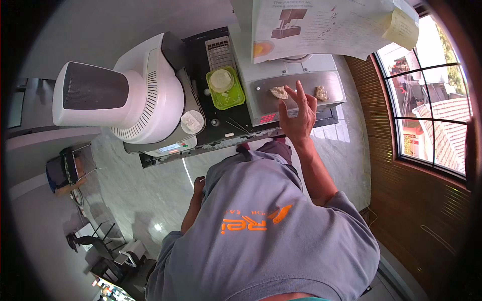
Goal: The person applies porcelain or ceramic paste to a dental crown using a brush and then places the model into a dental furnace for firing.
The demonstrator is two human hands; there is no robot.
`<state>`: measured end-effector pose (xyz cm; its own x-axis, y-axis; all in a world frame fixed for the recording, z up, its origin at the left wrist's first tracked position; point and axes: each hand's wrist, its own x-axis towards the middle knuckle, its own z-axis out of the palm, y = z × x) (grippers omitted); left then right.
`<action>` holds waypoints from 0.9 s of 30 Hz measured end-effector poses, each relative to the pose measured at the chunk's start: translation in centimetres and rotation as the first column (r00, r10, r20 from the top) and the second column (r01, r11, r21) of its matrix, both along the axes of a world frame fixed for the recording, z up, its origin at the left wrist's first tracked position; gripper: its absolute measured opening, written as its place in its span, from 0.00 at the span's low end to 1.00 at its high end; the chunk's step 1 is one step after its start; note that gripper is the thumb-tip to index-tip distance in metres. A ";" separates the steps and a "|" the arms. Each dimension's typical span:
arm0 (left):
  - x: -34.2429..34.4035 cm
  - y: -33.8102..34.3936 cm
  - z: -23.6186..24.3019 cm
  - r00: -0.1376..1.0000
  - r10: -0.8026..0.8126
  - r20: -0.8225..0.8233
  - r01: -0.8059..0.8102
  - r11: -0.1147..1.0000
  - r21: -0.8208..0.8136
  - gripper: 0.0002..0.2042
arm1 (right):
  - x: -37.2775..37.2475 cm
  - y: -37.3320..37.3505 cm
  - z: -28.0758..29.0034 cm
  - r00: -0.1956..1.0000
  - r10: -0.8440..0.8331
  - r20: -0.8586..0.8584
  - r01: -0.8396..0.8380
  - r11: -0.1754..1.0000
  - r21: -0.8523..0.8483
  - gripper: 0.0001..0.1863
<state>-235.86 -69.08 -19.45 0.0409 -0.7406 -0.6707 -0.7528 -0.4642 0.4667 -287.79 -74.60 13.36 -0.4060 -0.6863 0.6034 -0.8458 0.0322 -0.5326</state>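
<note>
Right hand over the scale, dough piece at its fingertips

The right hand (297,116) hovers fingers spread, gripping nothing, over a pale dough piece (279,92) on the steel scale platform (301,83); a second lump (321,93) lies near. The dough looks soft, light, likely sticky; pinch it by its edges. The left hand (199,184) hangs mostly hidden behind the grey shirt (261,236); its grip can't be told.

Left hand (199,183) mostly hidden behind grey shirt (271,236); poster (321,25) cut by top edge.
</note>
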 end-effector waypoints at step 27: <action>1.2 0.2 -2.5 1.000 -0.013 -0.019 0.013 0.999 -0.030 0.22 | -0.1 -1.1 -0.3 0.997 -0.072 -0.007 0.072 0.997 -0.003 0.40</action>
<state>-234.70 -68.84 -21.98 0.0184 -0.7606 -0.6490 -0.7494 -0.4402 0.4947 -287.91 -75.67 13.03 -0.4497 -0.6539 0.6084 -0.8453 0.0915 -0.5265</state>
